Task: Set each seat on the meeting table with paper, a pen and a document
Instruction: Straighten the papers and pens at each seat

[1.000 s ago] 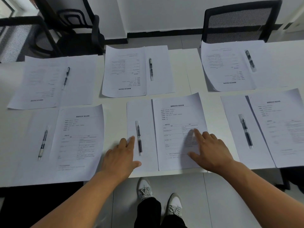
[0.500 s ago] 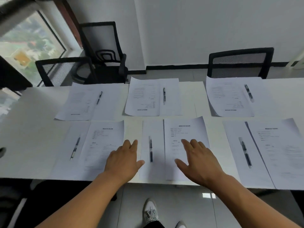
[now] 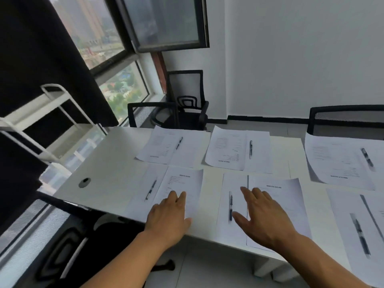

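Several sets of blank paper, pen and printed document lie in two rows on the white meeting table. My left hand is flat, fingers straight, over the near-left document; that set's pen lies to its left. My right hand is spread flat over the near-middle document, thumb next to the middle pen on its blank sheet. Both hands hold nothing. Far-row sets carry pens: the far-left pen, the far-middle pen and the far-right pen.
Black mesh chairs stand at the far side and at the right; another chair is at my near left. A white wire rack stands by the window. A cable hole sits in the table's left part.
The view has swung up and to the left. My left hand moved from beside the middle pen onto the near-left document. My right hand stays over the middle set, now closer to its pen.
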